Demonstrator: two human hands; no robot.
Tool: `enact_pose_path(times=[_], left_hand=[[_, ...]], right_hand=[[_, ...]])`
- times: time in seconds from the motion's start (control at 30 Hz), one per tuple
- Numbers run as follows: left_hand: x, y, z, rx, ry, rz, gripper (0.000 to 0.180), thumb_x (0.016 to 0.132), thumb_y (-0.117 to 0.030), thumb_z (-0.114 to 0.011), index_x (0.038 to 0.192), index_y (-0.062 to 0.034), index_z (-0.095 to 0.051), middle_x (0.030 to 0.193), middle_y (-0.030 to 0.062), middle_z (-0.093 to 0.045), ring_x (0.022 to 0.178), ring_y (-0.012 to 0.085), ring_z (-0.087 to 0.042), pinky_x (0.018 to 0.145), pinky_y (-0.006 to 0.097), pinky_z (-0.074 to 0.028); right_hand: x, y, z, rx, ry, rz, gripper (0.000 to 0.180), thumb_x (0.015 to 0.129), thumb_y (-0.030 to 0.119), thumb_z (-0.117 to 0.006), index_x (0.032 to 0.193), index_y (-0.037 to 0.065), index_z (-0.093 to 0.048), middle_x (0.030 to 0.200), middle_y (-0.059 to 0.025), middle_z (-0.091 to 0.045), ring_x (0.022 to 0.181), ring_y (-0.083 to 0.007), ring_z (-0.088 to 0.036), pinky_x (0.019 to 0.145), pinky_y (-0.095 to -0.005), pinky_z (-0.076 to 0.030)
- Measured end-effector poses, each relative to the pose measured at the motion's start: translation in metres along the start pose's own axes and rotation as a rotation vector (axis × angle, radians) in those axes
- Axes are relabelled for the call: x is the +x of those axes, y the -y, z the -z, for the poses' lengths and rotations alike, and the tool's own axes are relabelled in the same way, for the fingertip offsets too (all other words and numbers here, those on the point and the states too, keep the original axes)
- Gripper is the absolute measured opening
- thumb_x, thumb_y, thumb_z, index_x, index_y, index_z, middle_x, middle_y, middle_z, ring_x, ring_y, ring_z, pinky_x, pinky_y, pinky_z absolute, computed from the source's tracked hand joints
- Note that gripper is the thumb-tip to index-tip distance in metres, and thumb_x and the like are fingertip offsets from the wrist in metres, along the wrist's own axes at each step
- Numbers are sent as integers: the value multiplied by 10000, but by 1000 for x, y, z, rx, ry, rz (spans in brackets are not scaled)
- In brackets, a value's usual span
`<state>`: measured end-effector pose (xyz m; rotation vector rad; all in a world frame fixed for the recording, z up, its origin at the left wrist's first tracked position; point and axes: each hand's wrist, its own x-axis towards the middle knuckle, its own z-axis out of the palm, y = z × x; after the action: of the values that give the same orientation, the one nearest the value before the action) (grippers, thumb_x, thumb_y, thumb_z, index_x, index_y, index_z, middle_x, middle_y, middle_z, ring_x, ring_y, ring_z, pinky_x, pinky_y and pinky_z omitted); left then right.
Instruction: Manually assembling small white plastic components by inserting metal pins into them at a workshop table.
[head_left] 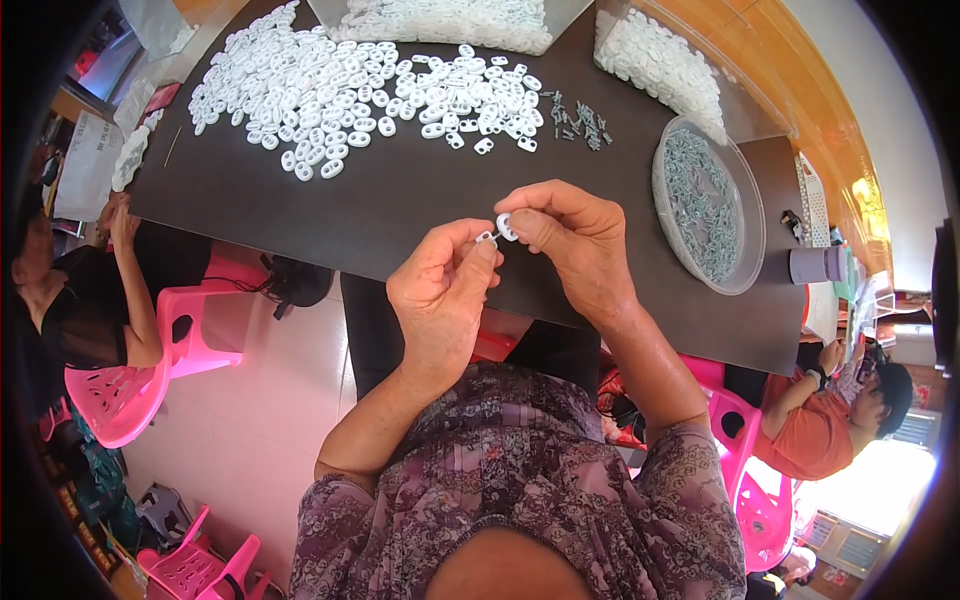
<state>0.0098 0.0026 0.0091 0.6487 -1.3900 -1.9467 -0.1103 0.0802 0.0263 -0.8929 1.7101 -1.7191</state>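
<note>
Over the near edge of the dark table, my two hands meet with their fingertips close together. My left hand (440, 295) pinches a small white plastic piece with holes (486, 238) between thumb and fingers. A white oval plastic piece (507, 228) is gripped between the thumb and forefinger of my right hand (577, 245). The two pieces are nearly touching; whether they are joined is too small to tell. Beyond my hands lie a large heap of white oval pieces (300, 90), a smaller heap of white pieces (475, 95) and a few loose grey screws (582, 124).
On the right of the table (300, 215) stands a round clear tub (748, 268) of screws. Two clear bins of white pieces (565, 30) line the far side. A lilac cup (808, 266) is at the right edge. Other people sit left and right on pink chairs (190, 320).
</note>
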Motion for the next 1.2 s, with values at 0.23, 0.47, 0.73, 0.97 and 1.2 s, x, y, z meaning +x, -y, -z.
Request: enact_pose_path(times=[0.23, 0.47, 0.73, 0.97, 1.2], left_hand=[[0, 6, -1, 69, 7, -69, 162, 880, -66, -586, 1012, 24, -611, 791, 37, -619, 634, 51, -541, 537, 165, -427], [2, 10, -1, 13, 5, -81, 194, 879, -45, -576, 1059, 28, -588, 797, 31, -608, 661, 57, -556, 541, 169, -443], [5, 10, 1, -18, 52, -92, 228, 877, -33, -576, 1093, 40, -569, 770, 45, -602, 646, 79, -572, 525, 181, -451], [6, 7, 1, -86, 68, -19, 235, 876, -29, -573, 1098, 48, -567, 789, 87, -634, 626, 95, -581, 509, 197, -454], [5, 2, -1, -90, 67, 36, 216, 896, -50, -555, 1095, 32, -578, 807, 55, -627, 645, 69, -569, 533, 175, -446]], right_hand=[[-3, -1, -2, -95, -3, 33, 127, 832, 1, -594, 932, 7, -671, 800, 0, -624, 720, -43, -531, 618, -182, -418], [-2, 0, -4, -98, 11, 21, 133, 828, -46, -569, 924, -12, -655, 839, -22, -630, 757, -71, -563, 691, -208, -454], [-1, -2, -1, -35, 16, -15, 108, 823, -47, -579, 907, -29, -645, 846, -34, -634, 785, -77, -574, 723, -217, -459], [-4, -3, -2, -115, -21, 77, 141, 799, -62, -580, 903, -13, -661, 845, -31, -625, 813, -84, -566, 739, -232, -451], [-6, 1, -2, -170, -23, 36, 131, 818, -51, -574, 916, -10, -649, 845, -28, -617, 806, -84, -567, 732, -231, -457]])
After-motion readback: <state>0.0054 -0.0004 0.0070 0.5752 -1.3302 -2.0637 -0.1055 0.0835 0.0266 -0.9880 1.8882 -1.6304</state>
